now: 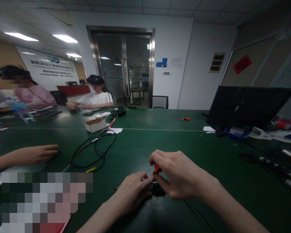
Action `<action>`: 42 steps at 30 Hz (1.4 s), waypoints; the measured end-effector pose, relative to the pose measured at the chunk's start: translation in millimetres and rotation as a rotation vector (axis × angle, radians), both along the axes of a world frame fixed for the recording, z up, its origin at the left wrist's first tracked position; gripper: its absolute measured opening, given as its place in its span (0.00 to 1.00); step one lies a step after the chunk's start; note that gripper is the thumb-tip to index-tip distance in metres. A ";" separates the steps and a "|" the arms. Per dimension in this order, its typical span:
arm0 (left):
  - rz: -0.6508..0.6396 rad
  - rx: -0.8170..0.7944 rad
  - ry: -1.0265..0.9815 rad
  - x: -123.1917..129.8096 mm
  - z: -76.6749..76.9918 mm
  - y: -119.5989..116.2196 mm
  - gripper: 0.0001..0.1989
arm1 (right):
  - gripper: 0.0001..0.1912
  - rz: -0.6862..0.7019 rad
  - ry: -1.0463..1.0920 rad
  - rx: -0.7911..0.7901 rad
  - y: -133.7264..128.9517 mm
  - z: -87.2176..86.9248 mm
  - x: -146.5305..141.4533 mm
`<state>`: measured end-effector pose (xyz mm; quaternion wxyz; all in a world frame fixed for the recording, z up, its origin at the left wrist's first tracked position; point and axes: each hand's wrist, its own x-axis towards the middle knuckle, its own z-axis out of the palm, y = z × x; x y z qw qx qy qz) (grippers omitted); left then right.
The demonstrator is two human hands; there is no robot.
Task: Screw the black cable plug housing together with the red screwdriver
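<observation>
My right hand [178,173] pinches a small red-orange screwdriver [156,168] between thumb and fingers. Most of its shaft and tip are hidden, and its lower end is down at a black object [158,188] on the table. That object has a shiny dark body, and its exact kind is not clear. My left hand [135,187] lies low on the table with its fingers closed around the left part of the black object, close to my right thumb. A thin dark cable [196,212] runs toward me from beneath my right wrist.
A looped black cable [104,158] and an open white box [95,125] lie left of centre. Another person's hand [42,153] rests at left. An orange-handled screwdriver [186,119] lies farther back. A monitor [247,106] and cluttered tools stand at right. Two people sit across the table.
</observation>
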<state>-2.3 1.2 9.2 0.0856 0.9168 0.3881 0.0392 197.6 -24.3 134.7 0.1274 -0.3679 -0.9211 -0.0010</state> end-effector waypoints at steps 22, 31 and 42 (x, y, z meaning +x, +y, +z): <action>-0.002 0.001 -0.016 2.0 2.4 -1.7 0.15 | 0.08 0.031 0.032 -0.047 0.8 -1.3 2.8; -0.008 0.022 0.001 2.1 0.8 -0.9 0.13 | 0.08 -0.005 0.004 0.004 6.6 -5.5 3.1; 0.002 0.023 -0.035 -1.4 -5.2 1.1 0.09 | 0.08 -0.008 -0.034 0.085 6.7 -6.5 0.6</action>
